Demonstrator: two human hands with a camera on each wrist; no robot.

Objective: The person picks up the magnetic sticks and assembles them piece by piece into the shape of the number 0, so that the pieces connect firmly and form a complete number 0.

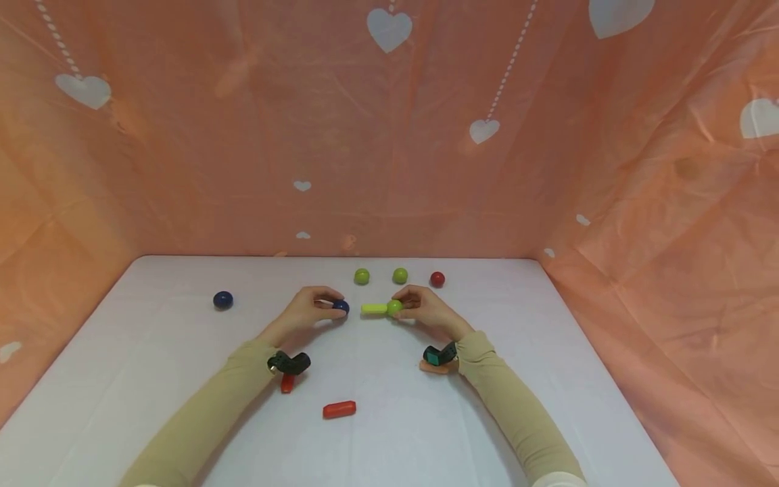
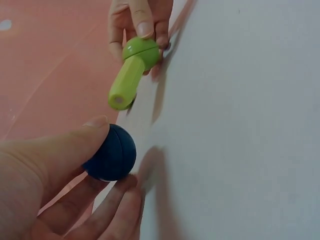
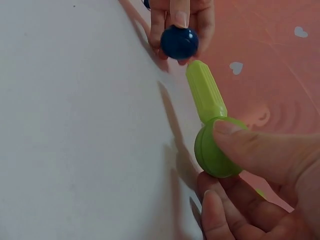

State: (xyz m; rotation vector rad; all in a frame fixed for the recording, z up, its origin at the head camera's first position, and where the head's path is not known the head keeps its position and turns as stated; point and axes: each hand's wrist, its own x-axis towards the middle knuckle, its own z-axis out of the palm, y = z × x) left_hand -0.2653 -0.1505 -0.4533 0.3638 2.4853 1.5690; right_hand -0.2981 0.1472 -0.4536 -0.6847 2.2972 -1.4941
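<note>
My left hand (image 1: 312,308) pinches a dark blue ball (image 2: 116,152) between thumb and fingers. Facing it, my right hand (image 1: 424,308) grips a green ball (image 3: 220,147) the same way. From that ball a yellow-green ribbed stick (image 3: 205,90) sticks out to the left, its free end pointing at the blue ball. In the head view a short gap separates the stick's end from the blue ball. Both hands are held close over the white table, casting shadows on it.
Two green balls (image 1: 362,276) and a red ball (image 1: 437,279) lie behind the hands on the white table (image 1: 389,446). Another blue ball (image 1: 223,300) is at the left. Nearer are a red stick (image 1: 339,409), a second red stick (image 1: 287,383) and an orange piece (image 1: 433,367) by the wrists.
</note>
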